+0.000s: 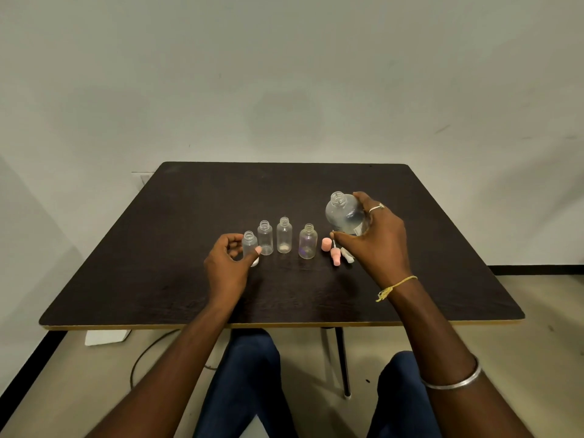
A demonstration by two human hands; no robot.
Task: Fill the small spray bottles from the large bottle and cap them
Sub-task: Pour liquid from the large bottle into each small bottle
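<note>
the right hand (pixel 377 240) grips the open large bottle (pixel 343 216); the left hand (pixel 227 263) curls round the leftmost small bottle (pixel 250 245) of 4 on the table (pixel 252 191). none is capped and all look empty, so filling seems not yet begun.

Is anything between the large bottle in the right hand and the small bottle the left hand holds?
Yes. Three other small bottles stand in a row on the table between the large bottle and the held bottle, with pink caps beside the right hand. Nothing visible blocks the way above them.
</note>
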